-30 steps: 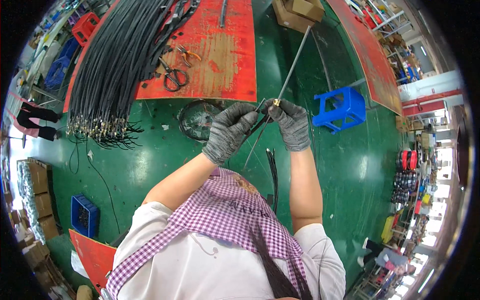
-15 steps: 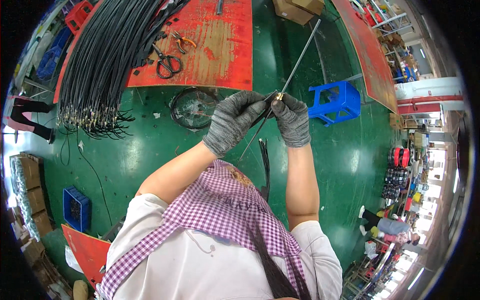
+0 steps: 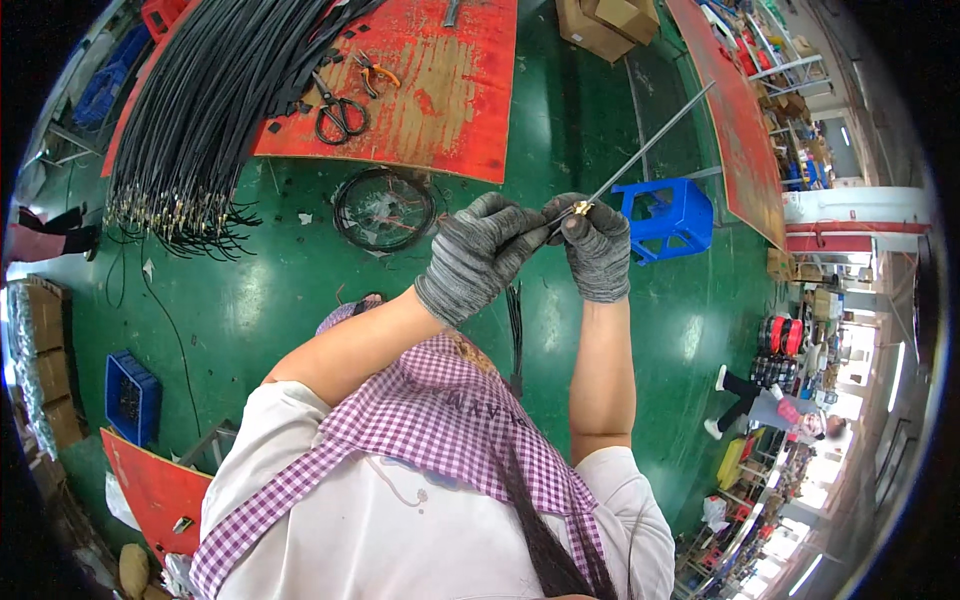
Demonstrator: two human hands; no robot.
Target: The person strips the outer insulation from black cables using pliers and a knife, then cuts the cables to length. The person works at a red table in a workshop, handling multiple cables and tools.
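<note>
My left hand (image 3: 472, 255), in a grey knitted glove, pinches what looks like a black cable (image 3: 556, 222), mostly covered by the fingers. Close to its right, my gloved right hand (image 3: 602, 258) grips a small brass-coloured fitting (image 3: 581, 208) between thumb and fingers. From the fitting a long thin grey rod (image 3: 655, 137) slants up to the far right. The hands almost touch above the floor, clear of the bench. Below them hangs a bundle of thin black cables (image 3: 515, 330).
On the red bench (image 3: 430, 130) lie many black cables (image 3: 215, 110) with brass ends, black scissors (image 3: 341, 118) and orange-handled pliers (image 3: 376, 74). A blue stool (image 3: 672, 220) stands right of my hands. A coil (image 3: 383, 208) lies beneath the bench edge. Another person (image 3: 770, 405) is at the right.
Both hands have shifted slightly right, still close together. The rod leans further right. The dark strand that slanted down below my hands no longer shows there.
</note>
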